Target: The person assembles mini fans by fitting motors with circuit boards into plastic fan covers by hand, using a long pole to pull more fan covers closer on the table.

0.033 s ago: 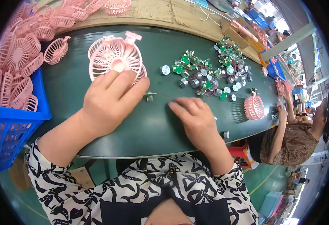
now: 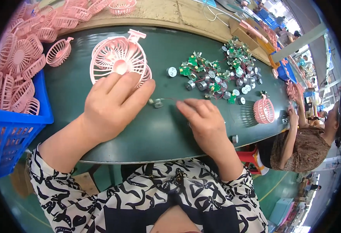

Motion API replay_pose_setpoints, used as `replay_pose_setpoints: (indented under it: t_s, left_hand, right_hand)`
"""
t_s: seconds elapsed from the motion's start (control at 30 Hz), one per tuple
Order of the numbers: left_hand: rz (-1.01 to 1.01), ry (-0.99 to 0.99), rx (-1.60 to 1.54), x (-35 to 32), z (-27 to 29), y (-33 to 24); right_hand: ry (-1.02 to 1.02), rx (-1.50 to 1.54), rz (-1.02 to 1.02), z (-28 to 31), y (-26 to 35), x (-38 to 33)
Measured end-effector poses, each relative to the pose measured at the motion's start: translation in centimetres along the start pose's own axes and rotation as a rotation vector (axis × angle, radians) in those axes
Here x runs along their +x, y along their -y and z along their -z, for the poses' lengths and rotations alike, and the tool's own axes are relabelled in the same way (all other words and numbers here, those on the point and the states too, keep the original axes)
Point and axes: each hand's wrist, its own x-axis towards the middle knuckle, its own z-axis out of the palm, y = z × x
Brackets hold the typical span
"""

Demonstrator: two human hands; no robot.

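Observation:
My left hand point(image 2: 110, 103) is closed on a pink plastic fan guard point(image 2: 120, 52), round and slotted, with a short stem at its top. Another pink guard shows partly behind it. Just right of those fingers, a small circuit board with a metal part point(image 2: 157, 103) hangs over the table. From it a thin dark red wire point(image 2: 169, 98) runs to my right hand point(image 2: 203, 118), whose thumb and fingers pinch it. Under the right palm, the edge of a small silvery piece peeks out; most of it is hidden.
Several green circuit boards wired to round motors point(image 2: 201, 73) lie heaped at the far right of the dark green table. One pink guard point(image 2: 264, 110) stands near a seated co-worker point(image 2: 300, 151). At left, a blue crate point(image 2: 19, 124) overflows with pink guards. A lone motor point(image 2: 234, 139) sits by the near edge.
The small circuit board has turned and dropped slightly beside my left fingers. The fan guard has shifted a little left and up. My right hand has moved slightly right.

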Motion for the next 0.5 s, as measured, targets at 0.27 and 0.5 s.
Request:
replay_pose_setpoints:
  t_s: [0.27,0.5]
  left_hand:
    - [-0.407,-0.004,-0.277,-0.9,1.2,-5.2]
    - [-0.177,0.348,-0.623,-2.0,0.0,-6.6]
  right_hand:
    - [0.006,0.012,-0.190,0.5,1.0,-2.9]
    - [-0.080,-0.036,-0.484,1.5,-1.0,-3.6]
